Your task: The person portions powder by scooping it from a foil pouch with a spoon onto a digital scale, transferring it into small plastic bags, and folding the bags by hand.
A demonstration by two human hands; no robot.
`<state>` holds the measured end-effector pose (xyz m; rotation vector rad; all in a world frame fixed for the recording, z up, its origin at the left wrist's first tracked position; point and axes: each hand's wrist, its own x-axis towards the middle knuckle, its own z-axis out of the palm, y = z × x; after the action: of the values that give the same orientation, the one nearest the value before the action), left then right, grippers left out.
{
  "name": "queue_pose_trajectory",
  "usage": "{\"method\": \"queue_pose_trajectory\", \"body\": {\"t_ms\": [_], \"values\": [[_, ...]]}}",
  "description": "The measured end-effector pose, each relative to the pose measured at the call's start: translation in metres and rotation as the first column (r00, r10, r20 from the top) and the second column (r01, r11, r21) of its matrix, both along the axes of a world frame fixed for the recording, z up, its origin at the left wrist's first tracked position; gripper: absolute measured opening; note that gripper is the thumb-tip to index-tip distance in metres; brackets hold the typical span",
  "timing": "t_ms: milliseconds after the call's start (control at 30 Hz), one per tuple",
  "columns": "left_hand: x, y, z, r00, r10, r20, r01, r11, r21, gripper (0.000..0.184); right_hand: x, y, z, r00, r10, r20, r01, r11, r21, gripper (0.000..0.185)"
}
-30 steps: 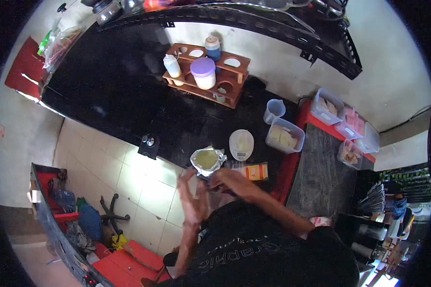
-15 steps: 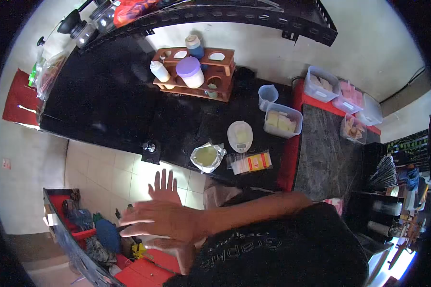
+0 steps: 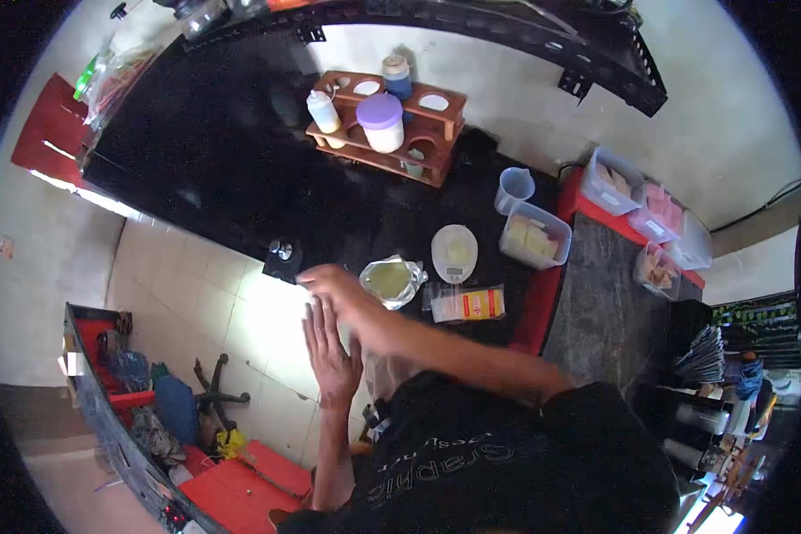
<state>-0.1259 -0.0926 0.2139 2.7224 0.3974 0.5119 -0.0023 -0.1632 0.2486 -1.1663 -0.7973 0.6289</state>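
Observation:
My left hand (image 3: 332, 363) is held up over the floor in front of the counter, fingers stretched and empty. Just above it is my right hand (image 3: 336, 289), smeared by motion, its fingers not clear. It is nearest a foil-lined dish (image 3: 392, 281) with something pale green inside. Beside the dish, a white digital scale (image 3: 455, 267) carries a pale piece. A plastic packet with a yellow and red label (image 3: 482, 304) lies below the scale. Behind stands a clear tub (image 3: 543, 247) of pale yellow pieces, next to a measuring jug (image 3: 514, 189).
A wooden rack (image 3: 378, 163) at the back holds bottles and a purple-lidded jar (image 3: 380, 123). Several plastic tubs (image 3: 612, 181) line the right wall. A small metal object (image 3: 280, 250) sits at the counter's front edge. A black shelf (image 3: 507, 36) hangs overhead.
My hands were crossed, the right lower and over the left. The right has moved up toward the counter edge; the left has shifted slightly right. The view has tilted a little.

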Motion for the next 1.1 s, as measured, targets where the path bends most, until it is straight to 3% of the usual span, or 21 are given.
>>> {"method": "queue_pose_trajectory", "body": {"t_ms": [33,67,100,133,167,200,233,267,300,367,433,533,567,600,633,667,733,833,933,1033,1100], "values": [[-0.011,0.004,-0.02,0.997,0.019,-0.075,-0.036,0.972,-0.233,0.051,0.031,-0.008,-0.014,0.884,-0.069,0.462,0.088,0.996,-0.02,0.021],[-0.04,0.023,-0.069,0.875,0.026,-0.484,-0.172,0.95,-0.261,0.043,0.058,-0.012,-0.024,0.902,0.027,-0.432,-0.008,0.999,0.047,0.02],[-0.052,0.034,-0.081,0.617,-0.11,-0.779,-0.166,0.95,-0.265,0.042,0.081,-0.031,-0.029,0.88,-0.096,-0.464,0.087,0.995,-0.04,0.024],[-0.067,0.041,-0.095,0.48,-0.23,-0.847,-0.168,0.923,-0.346,0.047,0.109,-0.053,-0.056,0.935,-0.225,-0.275,0.175,0.965,-0.197,0.026],[-0.087,0.045,-0.107,0.555,-0.235,-0.798,-0.212,0.888,-0.409,0.048,0.146,-0.072,-0.099,0.943,-0.316,-0.105,0.281,0.923,-0.263,0.021],[-0.094,0.046,-0.116,0.605,-0.207,-0.768,-0.285,0.845,-0.452,0.045,0.181,-0.097,-0.161,0.948,-0.316,-0.024,0.313,0.945,-0.094,0.014],[-0.083,0.04,-0.09,0.616,-0.192,-0.764,-0.376,0.78,-0.5,0.042,0.222,-0.124,-0.219,0.854,-0.344,0.391,0.43,0.889,-0.156,0.015],[-0.073,0.035,-0.063,0.625,-0.177,-0.76,-0.462,0.701,-0.543,0.038,0.227,-0.142,-0.207,0.769,-0.298,0.565,0.546,0.767,-0.338,0.016],[-0.07,0.036,-0.069,0.777,-0.102,-0.621,-0.25,0.856,-0.453,0.033,0.232,-0.154,-0.2,0.674,-0.201,0.711,0.664,0.588,-0.462,0.018],[-0.056,0.027,-0.06,0.94,-0.001,-0.341,-0.155,0.889,-0.43,0.028,0.237,-0.167,-0.201,0.676,-0.156,0.72,0.663,0.555,-0.502,0.022],[-0.032,0.018,-0.018,0.903,-0.02,-0.43,-0.222,0.834,-0.505,0.028,0.239,-0.165,-0.2,0.68,-0.121,0.723,0.664,0.519,-0.538,0.027],[-0.016,0.007,-0.007,0.979,-0.015,-0.204,-0.096,0.846,-0.524,0.029,0.247,-0.16,-0.218,0.794,-0.103,0.599,0.573,0.453,-0.682,0.032],[-0.013,0.007,-0.009,0.986,-0.03,-0.162,-0.056,0.865,-0.498,0.029,0.267,-0.163,-0.266,0.664,0.127,0.737,0.624,0.449,-0.639,0.03],[-0.009,0.007,-0.011,0.992,-0.047,-0.121,-0.015,0.884,-0.468,0.029,0.263,-0.156,-0.257,0.474,0.344,0.81,0.668,0.459,-0.586,0.029],[-0.007,0.006,-0.016,0.995,-0.046,-0.085,0.002,0.889,-0.458,0.026,0.244,-0.158,-0.251,0.254,0.294,0.921,0.849,0.389,-0.358,0.027],[-0.006,0.004,-0.014,0.992,-0.054,-0.112,-0.003,0.889,-0.459,0.026,0.242,-0.16,-0.248,0.25,0.281,0.927,0.852,0.391,-0.348,0.027],[-0.005,0.004,-0.02,0.991,-0.091,-0.103,0.034,0.891,-0.453,0.026,0.244,-0.166,-0.24,0.669,0.01,0.743,0.637,0.508,-0.58,0.022],[0.0,-0.003,-0.008,0.978,-0.125,-0.168,0.027,0.87,-0.491,0.025,0.224,-0.168,-0.211,0.776,-0.159,0.611,0.583,0.552,-0.596,0.02],[0.013,-0.009,0.011,0.973,-0.193,-0.126,0.085,0.807,-0.584,0.022,0.208,-0.167,-0.198,0.682,-0.122,0.722,0.611,0.638,-0.469,0.02],[0.034,-0.016,0.019,0.973,-0.221,-0.072,0.129,0.77,-0.624,0.021,0.165,-0.158,-0.112,0.838,-0.182,0.515,0.459,0.744,-0.485,0.018],[0.052,-0.022,0.025,0.97,-0.237,-0.055,0.147,0.751,-0.644,0.021,0.14,-0.152,-0.056,0.842,-0.171,0.511,0.442,0.762,-0.473,0.015]]}}
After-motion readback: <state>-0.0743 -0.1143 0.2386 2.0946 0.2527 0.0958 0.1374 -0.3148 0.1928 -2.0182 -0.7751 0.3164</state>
